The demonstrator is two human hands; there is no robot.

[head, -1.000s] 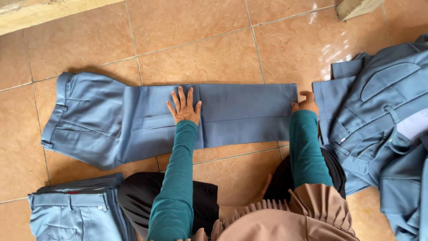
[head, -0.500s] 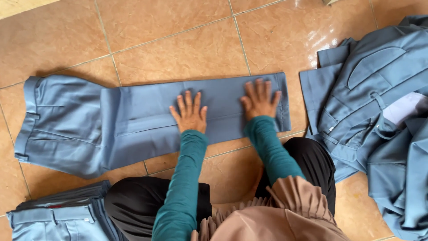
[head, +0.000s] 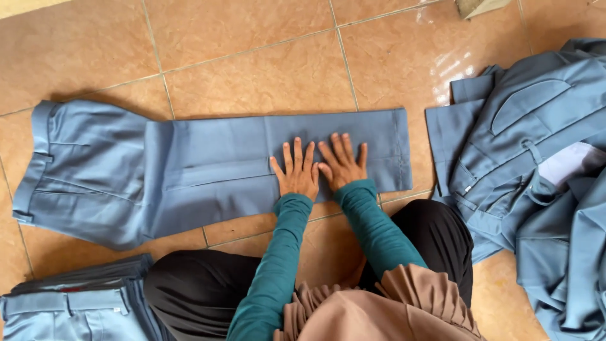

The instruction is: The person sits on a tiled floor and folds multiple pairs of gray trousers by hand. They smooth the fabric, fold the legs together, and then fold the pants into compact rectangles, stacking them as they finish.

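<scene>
Kneeling on the tiled floor (head: 252, 69), I had both hands flat on a pair of blue-grey trousers (head: 208, 170) laid out in front of my knees. My left hand (head: 297, 173) and my right hand (head: 344, 163) lay side by side, fingers spread and palms down, thumbs almost touching, pressing on the leg part of the cloth and gripping nothing. The trousers ran long from left to right across my view: the waistband (head: 35, 161) pointed left, the hems (head: 401, 148) pointed right, and the two legs lay one over the other in a single straight strip. My hands were on the right half of that strip, nearer the hems than the waist, close to its near edge.

At the lower left, touching my knee, sat a stack of folded trousers (head: 69, 303) of the same colour, waistbands towards me; a small pale tag showed on the top waistband, too small to tell more. To the right, just beside the hems but apart from them, lay a loose heap of blue-grey garments (head: 536, 164) with pocket flaps and belt loops showing and a bit of white lining at its right edge. A corner of a pale brown box (head: 480, 6) showed at the top edge.
</scene>
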